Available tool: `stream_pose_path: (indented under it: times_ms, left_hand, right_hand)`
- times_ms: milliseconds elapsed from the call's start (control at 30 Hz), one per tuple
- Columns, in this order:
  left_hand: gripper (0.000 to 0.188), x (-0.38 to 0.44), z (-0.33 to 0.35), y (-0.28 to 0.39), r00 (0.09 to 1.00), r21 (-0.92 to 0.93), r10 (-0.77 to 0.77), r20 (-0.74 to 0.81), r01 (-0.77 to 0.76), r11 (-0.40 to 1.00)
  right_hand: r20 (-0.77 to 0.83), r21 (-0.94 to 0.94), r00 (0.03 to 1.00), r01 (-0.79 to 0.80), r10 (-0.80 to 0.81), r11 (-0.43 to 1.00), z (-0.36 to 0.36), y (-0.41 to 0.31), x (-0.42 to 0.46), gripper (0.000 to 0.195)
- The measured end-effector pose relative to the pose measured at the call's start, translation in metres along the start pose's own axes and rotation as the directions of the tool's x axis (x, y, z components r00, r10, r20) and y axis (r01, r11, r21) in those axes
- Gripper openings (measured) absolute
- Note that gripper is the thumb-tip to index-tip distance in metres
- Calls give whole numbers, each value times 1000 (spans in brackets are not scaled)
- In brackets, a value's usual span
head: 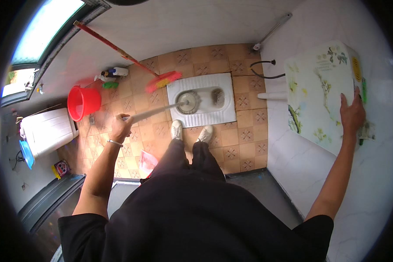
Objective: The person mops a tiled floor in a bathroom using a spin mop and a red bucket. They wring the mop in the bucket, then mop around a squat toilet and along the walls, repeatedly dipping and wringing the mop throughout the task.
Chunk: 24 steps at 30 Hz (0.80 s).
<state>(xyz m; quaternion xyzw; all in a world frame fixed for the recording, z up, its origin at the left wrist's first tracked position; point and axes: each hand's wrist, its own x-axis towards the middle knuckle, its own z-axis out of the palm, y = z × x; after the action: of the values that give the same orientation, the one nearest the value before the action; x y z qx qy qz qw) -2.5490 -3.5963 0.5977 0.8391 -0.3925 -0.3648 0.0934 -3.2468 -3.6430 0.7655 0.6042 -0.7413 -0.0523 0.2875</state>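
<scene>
My left hand [120, 126] grips the pale handle of a toilet brush [157, 112]. The brush's round bristle head sits inside the left part of the bowl of a white squat toilet [228, 113]. A dark brownish patch shows in the right part of the bowl. To the right, my right hand [353, 114] lies on the edge of a wall-mounted flush tank [309, 95] with printed flowers. Its thumb and index finger are apart and it holds nothing visible. A green slim object [364, 90] is on the tank's top beside that hand.
A broom [163, 82] leans against the far wall. At left are a red bucket [84, 103], several bottles [113, 73], a white washing machine [47, 132] and a purple packet [62, 168]. A pink dustpan [148, 161] lies by my legs. A black hose [265, 76] runs to the tank.
</scene>
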Motion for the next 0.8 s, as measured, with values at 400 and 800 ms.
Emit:
stream_pose_path:
  times_ms: [400,800]
  left_hand:
    - [11,-28,-3,88,589,289,764,265,-804,520]
    - [46,20,55,35,847,-452,361,-390,-518,726]
  right_hand:
    - [18,-21,1000,-2,2,1000,5,2,1,56]
    - [68,-28,997,-33,35,999,-5,-6,2,58]
